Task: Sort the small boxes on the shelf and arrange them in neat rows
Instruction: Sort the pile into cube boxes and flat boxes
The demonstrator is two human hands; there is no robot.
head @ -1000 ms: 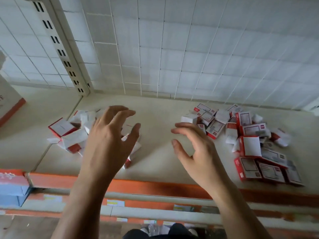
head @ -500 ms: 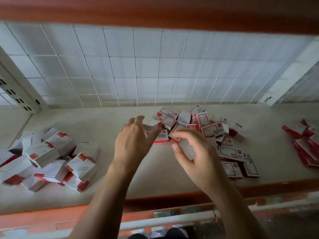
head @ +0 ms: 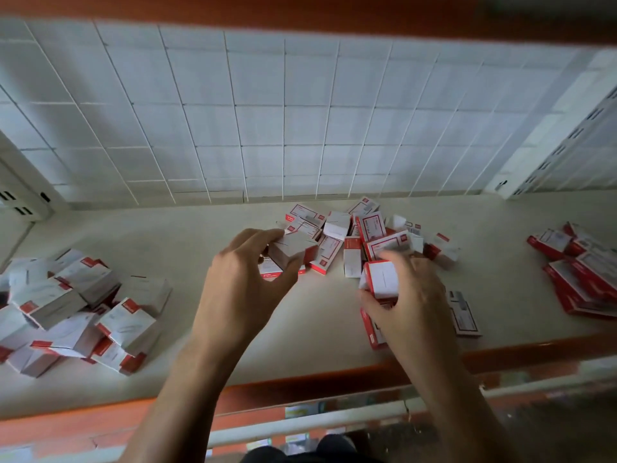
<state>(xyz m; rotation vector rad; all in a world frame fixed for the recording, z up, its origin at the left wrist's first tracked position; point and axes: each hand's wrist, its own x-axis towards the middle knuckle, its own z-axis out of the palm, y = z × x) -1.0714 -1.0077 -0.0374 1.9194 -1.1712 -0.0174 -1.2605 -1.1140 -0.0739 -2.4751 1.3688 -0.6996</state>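
View: head
Left grip [head: 247, 289]: curled round left box [head: 290, 253], at its fingertips, tilted
Right grip [head: 412, 309]: pinching right box [head: 383, 279], upright, white face toward camera
Heap [head: 364, 233]: on shelf [head: 187, 248], just beyond and between both grips; right grip probably nearer

The shelf [head: 173, 242] was a pale, flat board with an orange front edge. Three loose heaps of small red-and-white boxes lay on it: a left heap [head: 76, 312] near the front, a middle heap [head: 374, 228] toward the back wall, and a right heap [head: 581, 279] well apart at the side. A flat box [head: 463, 316] lay just in front of the middle heap.
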